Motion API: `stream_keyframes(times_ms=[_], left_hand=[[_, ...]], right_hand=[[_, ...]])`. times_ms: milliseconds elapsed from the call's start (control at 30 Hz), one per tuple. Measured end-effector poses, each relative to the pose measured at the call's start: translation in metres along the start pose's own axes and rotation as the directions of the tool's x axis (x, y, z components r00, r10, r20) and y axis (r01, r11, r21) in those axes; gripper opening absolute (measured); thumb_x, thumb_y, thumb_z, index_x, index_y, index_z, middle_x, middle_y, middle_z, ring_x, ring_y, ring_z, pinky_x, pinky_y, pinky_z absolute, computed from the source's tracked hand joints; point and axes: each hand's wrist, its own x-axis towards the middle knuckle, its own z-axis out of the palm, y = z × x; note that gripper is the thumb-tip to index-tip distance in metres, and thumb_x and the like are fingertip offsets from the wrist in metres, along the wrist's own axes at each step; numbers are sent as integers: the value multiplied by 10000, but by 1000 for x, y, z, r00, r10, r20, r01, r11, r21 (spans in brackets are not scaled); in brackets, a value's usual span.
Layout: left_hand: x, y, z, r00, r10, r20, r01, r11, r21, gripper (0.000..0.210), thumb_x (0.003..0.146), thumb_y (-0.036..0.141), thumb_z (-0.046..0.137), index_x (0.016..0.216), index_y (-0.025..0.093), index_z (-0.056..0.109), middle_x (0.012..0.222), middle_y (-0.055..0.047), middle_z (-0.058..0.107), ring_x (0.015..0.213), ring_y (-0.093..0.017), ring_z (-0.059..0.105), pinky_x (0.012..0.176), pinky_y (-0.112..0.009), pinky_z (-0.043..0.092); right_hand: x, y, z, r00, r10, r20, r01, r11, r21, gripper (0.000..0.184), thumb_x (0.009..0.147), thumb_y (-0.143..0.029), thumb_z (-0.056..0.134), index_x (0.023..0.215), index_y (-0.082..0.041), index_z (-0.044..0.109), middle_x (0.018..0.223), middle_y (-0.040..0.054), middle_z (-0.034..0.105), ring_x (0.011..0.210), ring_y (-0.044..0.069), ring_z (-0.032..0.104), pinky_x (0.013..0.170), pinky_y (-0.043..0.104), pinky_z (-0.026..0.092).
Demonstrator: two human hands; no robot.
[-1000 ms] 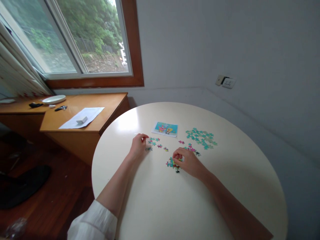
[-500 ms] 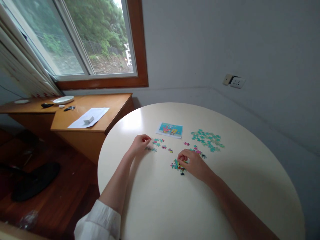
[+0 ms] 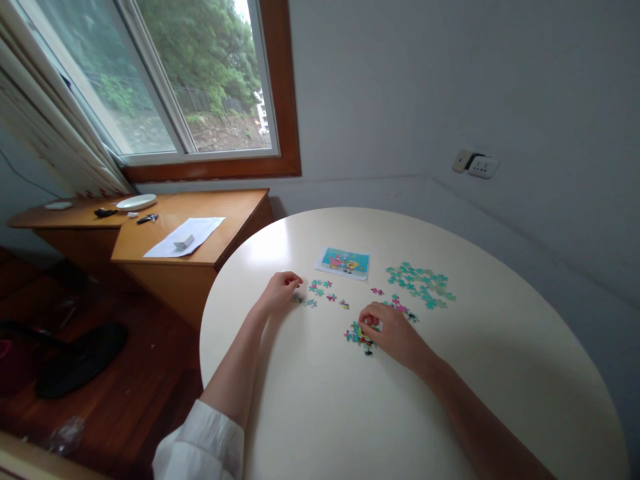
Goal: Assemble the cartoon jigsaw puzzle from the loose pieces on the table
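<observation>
My right hand [image 3: 389, 328] is closed, its thumb and forefinger together over a small joined patch of jigsaw pieces [image 3: 356, 335] with teal and yellow print. The hand covers part of this patch, and I cannot make out what its fingertips hold. Farther left, my left hand [image 3: 281, 292] rests with curled fingers beside several loose jigsaw pieces [image 3: 317, 287]; anything in its fingers is too small to tell. Pink pieces [image 3: 399, 304] lie just beyond my right hand. A printed picture card [image 3: 344, 263] with cartoon figures lies behind the loose pieces.
A spread of teal jigsaw pieces [image 3: 423, 283] lies at the right of the round white table [image 3: 320, 413]. Left of it stands a wooden desk [image 3: 240, 207] with a paper sheet [image 3: 203, 231] and a white plate [image 3: 137, 203]. A wall meets the table's far side.
The whole view has shifted slightly, so things appear a little farther right. Both hands keep nearly the same places and closed poses over the table.
</observation>
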Motion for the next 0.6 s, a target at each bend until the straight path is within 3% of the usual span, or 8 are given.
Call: stream_keyframes(times_ms=[267,600], left_hand=[[-2,7,-4,999,14,33,-15,1000,19,242,700,175,424,775,105,644,763,-77,642,648,-137,567,562,-230,424],[-8,6,-21,988,5,153,-50,955,292,288,607,314,624,836,143,660,784,-53,623,644,-148,522,560,-239,402]], right_hand=[[0,1,1,999,11,32,-10,999,-34,97,719,-132,503,642,-183,533,642,10,560,623,136,518,607,257,392],[-1,4,3,1000,-2,29,3,1000,-28,88,725,-148,515,648,-184,537,629,6,549,599,128,504,592,255,389]])
